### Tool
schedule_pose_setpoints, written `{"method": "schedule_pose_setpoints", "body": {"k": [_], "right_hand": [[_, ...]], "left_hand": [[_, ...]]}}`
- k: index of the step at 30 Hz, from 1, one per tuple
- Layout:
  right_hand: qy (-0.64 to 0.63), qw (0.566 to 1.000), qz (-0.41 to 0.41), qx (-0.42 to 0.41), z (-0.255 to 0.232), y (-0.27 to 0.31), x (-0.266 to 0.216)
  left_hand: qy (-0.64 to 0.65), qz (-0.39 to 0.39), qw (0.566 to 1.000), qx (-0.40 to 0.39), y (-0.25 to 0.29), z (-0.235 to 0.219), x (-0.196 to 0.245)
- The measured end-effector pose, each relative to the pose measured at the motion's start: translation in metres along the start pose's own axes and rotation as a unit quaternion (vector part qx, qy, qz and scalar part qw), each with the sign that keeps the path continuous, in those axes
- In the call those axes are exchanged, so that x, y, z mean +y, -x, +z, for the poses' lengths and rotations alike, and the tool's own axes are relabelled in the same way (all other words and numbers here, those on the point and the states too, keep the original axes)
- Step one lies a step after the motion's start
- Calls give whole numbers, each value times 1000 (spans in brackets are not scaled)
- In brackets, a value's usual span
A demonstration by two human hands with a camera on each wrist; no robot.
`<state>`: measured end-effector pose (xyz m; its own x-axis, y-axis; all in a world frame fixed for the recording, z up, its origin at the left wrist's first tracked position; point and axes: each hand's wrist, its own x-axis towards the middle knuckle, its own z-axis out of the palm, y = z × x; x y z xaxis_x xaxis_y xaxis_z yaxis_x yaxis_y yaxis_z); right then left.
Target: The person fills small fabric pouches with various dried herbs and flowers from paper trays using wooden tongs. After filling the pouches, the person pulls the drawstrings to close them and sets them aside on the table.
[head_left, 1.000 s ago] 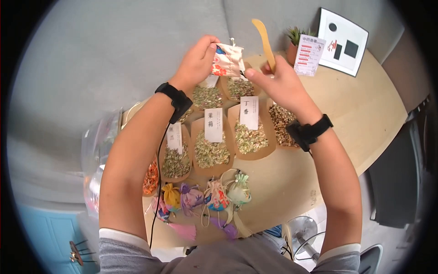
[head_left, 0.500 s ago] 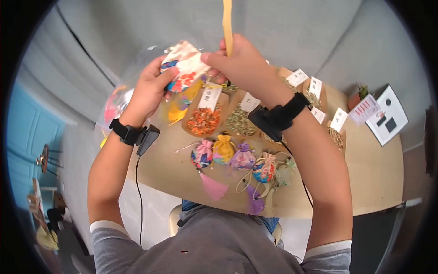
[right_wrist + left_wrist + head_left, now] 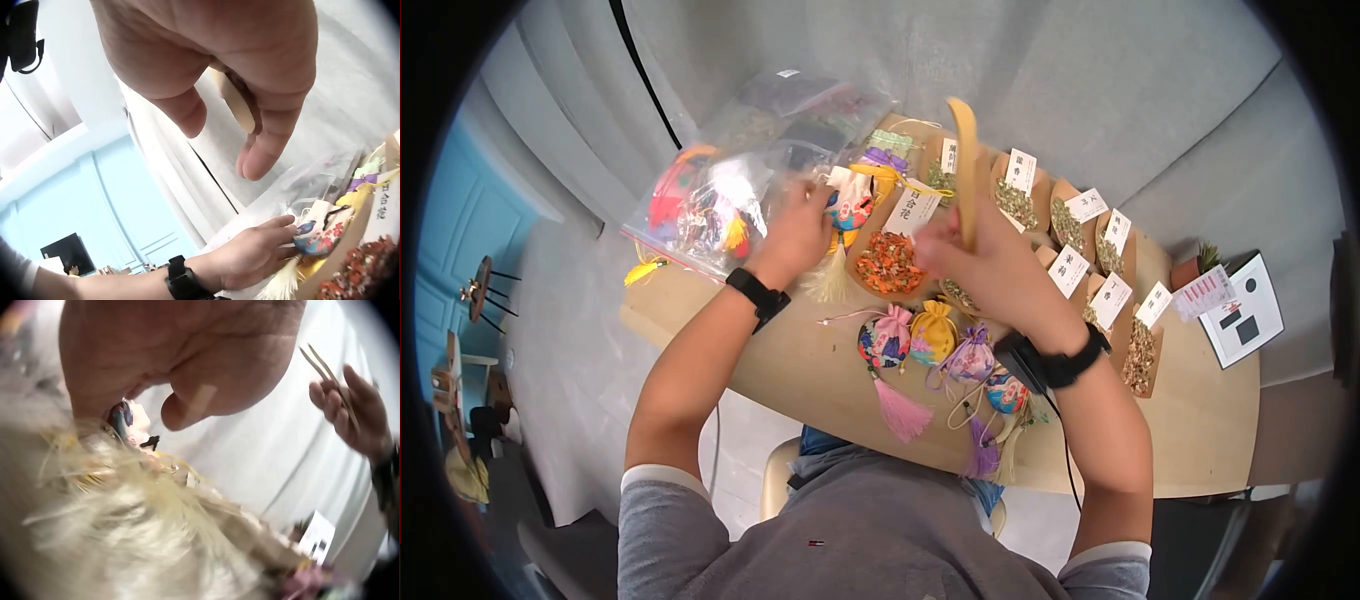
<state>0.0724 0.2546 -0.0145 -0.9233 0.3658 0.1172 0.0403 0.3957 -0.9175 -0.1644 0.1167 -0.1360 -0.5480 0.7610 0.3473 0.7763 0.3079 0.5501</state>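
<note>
A cream floral drawstring pouch (image 3: 849, 203) is at the left of the table, beside the tray of orange dried petals (image 3: 889, 264). My left hand (image 3: 798, 232) is right at its left side, fingers extended along it; in the left wrist view the thumb (image 3: 180, 414) stands away from the pouch (image 3: 132, 422). A cream tassel (image 3: 829, 279) hangs below it. Raised over the trays, my right hand (image 3: 990, 265) grips wooden tongs (image 3: 966, 150) pointing up. Their two arms show in the left wrist view.
Clear plastic bags (image 3: 735, 190) lie at the back left. Labelled kraft trays of dried herbs (image 3: 1015, 204) run to the right. Several filled pouches (image 3: 933, 334) with tassels lie in front. A potted plant (image 3: 1190, 268) and a white board (image 3: 1245, 310) stand far right.
The cream pouch, earlier held up by both hands, is now lower at the left of the table. My right hand has left it, keeping the tongs. The head view has swung left.
</note>
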Motion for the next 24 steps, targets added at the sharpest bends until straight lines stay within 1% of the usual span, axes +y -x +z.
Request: {"method": "schedule_pose_setpoints", "body": {"k": [2,3,5,6,8,9,10,11,12,14,15,16,17,18,19,20,22,23,24], "right_hand": [[-47,994,101,15,-9,38,0],[-49,993,107,18,-13,56,2],[-63,991,106,50,-21,93,9],[-66,989,117,57,-25,112,16],[-105,972,115,177,-31,154,34],[-106,968,127,190,-37,176,45],[-57,963,154,214,-43,198,57],[-8,955,179,236,-45,215,67],[-7,950,188,248,-43,228,77],[44,923,267,275,-41,247,90],[85,914,293,267,-36,245,85],[85,911,298,271,-35,246,87],[167,905,251,299,-32,248,91],[247,891,201,324,-32,249,94],[229,883,198,359,-33,248,94],[229,882,201,359,-36,247,96],[151,888,242,361,-40,242,99],[151,887,243,363,-41,238,105],[154,898,258,322,-41,234,114]], "left_hand": [[-73,81,993,39,-2,-5,7],[-70,82,994,32,-4,1,4],[-49,167,985,-4,-8,17,-2],[-43,170,984,-16,-10,20,-6],[-16,212,972,-100,-13,21,-14],[9,194,978,-82,-10,16,-6],[-19,215,976,-19,-8,12,2],[5,207,978,-9,-6,4,23],[28,199,980,2,1,-8,45],[70,182,978,-78,34,-15,96],[184,110,958,-188,58,-11,119],[178,154,942,-240,78,-1,139],[170,195,921,-291,96,9,157],[203,215,899,-322,109,21,175],[236,232,875,-352,117,33,190],[238,231,874,-354,122,43,199],[258,227,881,-324,129,60,212],[264,210,872,-354,129,66,214],[264,212,871,-356,130,72,215]]}}
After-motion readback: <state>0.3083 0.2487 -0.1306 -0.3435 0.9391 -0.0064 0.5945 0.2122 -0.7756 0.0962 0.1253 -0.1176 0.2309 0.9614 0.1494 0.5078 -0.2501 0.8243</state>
